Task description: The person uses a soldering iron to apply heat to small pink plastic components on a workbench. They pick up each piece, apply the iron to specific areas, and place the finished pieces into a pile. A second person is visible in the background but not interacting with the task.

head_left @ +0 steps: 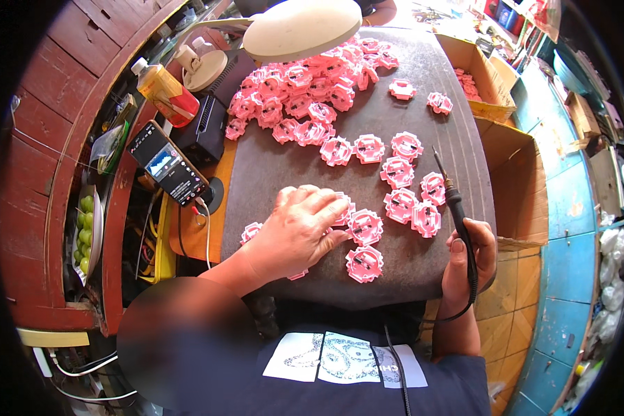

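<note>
My left hand [299,225] reaches over the table with its fingers curved down around a pink plastic part [346,206]. The hand covers most of that part; the thumb lies at its near side. My right hand [470,260] grips a soldering iron [457,208] with a black handle, its thin tip pointing up and away, clear of the parts. Beside the left fingertips lie a pink part [365,227] and a nearer one [364,264]. Several more pink parts [401,205] with small dark pieces inside sit between the hands. A large heap of them [298,90] fills the far left.
A white lamp head [301,29] hangs over the heap. Left of the dark table [256,177] are a lit phone [168,163] on a stand, a drink bottle [165,91] and a bowl of green fruit [90,236]. Cardboard boxes [516,173] stand at right. The iron's cord [457,315] trails over my lap.
</note>
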Demonstrator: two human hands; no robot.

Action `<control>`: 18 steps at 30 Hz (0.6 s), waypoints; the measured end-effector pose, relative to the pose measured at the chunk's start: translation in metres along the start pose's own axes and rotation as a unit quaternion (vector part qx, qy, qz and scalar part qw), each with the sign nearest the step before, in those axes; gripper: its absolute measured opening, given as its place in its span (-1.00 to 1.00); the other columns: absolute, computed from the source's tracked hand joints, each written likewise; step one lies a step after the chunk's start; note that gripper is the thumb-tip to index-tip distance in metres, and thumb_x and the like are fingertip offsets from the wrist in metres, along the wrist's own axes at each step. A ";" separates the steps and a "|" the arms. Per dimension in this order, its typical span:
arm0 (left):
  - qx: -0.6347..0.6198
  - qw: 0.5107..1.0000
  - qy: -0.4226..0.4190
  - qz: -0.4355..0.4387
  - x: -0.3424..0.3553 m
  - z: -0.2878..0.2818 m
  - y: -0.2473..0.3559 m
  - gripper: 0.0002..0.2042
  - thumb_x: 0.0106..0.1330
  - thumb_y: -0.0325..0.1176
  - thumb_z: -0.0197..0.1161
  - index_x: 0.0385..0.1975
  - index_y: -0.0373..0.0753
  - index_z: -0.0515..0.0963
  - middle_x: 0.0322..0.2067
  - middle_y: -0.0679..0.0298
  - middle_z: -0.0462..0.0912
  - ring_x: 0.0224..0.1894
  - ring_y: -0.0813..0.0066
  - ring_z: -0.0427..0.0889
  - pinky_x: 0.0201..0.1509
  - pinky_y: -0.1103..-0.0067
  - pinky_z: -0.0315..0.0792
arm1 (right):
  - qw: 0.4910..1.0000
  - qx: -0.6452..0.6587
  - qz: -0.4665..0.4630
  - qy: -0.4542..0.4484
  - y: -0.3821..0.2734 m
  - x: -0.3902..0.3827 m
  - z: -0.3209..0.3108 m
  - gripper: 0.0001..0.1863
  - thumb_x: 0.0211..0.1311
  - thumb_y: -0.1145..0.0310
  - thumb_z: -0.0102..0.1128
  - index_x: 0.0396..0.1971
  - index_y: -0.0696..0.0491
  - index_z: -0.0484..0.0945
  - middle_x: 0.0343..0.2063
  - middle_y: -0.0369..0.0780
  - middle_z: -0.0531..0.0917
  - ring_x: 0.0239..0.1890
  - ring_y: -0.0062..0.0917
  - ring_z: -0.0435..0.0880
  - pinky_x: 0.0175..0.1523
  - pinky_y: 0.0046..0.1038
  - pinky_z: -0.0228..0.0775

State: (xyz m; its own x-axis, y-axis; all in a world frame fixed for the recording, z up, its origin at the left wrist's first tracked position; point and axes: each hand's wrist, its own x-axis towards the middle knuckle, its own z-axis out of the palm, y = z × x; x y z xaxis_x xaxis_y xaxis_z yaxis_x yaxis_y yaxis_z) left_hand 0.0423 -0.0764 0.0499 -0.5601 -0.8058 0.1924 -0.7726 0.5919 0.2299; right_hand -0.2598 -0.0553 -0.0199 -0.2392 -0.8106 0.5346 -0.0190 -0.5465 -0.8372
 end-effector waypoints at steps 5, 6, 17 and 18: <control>0.033 0.998 0.051 -0.033 0.037 0.002 -0.030 -0.50 0.47 -0.10 0.27 0.29 -0.27 0.51 0.30 -0.01 0.49 0.34 -0.04 0.44 0.42 0.15 0.29 | 1.000 0.013 0.008 -0.005 -0.004 0.002 0.002 -0.65 0.34 0.52 0.29 0.10 0.22 0.56 -0.12 -0.24 0.50 -0.19 -0.64 0.51 -0.04 -0.60 0.36; 0.062 0.996 0.061 -0.028 0.042 0.008 -0.037 -0.48 0.48 -0.09 0.26 0.31 -0.27 0.50 0.33 -0.02 0.47 0.37 -0.04 0.42 0.45 0.15 0.27 | 1.000 0.015 0.010 -0.005 -0.004 0.001 0.002 -0.65 0.34 0.51 0.29 0.09 0.23 0.56 -0.12 -0.24 0.50 -0.19 -0.63 0.51 -0.04 -0.60 0.36; 0.040 0.998 0.012 -0.047 0.010 -0.007 -0.029 -0.61 0.47 -0.13 0.28 0.17 -0.23 0.57 0.09 0.08 0.60 0.24 0.05 0.49 0.37 0.19 0.23 | 1.000 0.024 0.015 -0.001 -0.002 0.000 -0.002 -0.65 0.35 0.49 0.32 0.10 0.23 0.56 -0.11 -0.24 0.51 -0.19 -0.66 0.52 -0.03 -0.63 0.36; 0.023 0.998 0.027 -0.044 0.006 -0.008 -0.030 -0.61 0.47 -0.15 0.29 0.16 -0.23 0.57 0.08 0.08 0.60 0.22 0.05 0.50 0.37 0.20 0.24 | 0.999 0.027 0.017 -0.001 -0.003 0.000 -0.001 -0.65 0.35 0.49 0.32 0.10 0.23 0.56 -0.11 -0.24 0.51 -0.19 -0.66 0.52 -0.03 -0.64 0.36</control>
State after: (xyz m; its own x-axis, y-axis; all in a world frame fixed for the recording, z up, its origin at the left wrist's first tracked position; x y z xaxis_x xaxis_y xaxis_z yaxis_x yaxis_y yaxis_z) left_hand 0.0645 -0.0985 0.0515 -0.4731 -0.8520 0.2243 -0.8318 0.5158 0.2050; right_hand -0.2603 -0.0535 -0.0181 -0.2368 -0.8295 0.5059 0.0407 -0.5287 -0.8478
